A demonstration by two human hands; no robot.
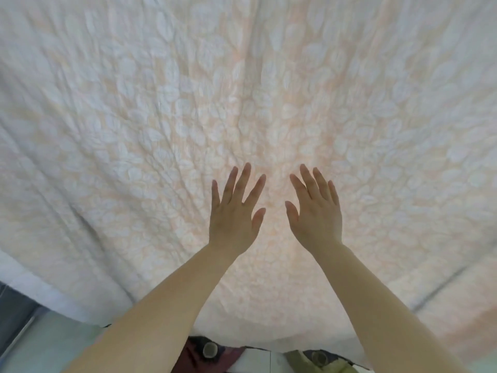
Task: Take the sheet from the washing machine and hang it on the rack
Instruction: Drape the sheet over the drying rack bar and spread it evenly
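Here the sheet [161, 117], pale with a peach tint and a raised pebbled pattern, hangs spread across nearly the whole view, its lower edge curving just above the floor [48, 343]. Both bare arms reach forward side by side. The left hand [234, 214] and the right hand [316, 214] are flat against the cloth with fingers straight and spread, gripping nothing. Below the hem, dark red and olive shapes show, too blurred to tell.

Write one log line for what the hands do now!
sheet: hanging, spread | left hand: open, flat at sheet | right hand: open, flat at sheet
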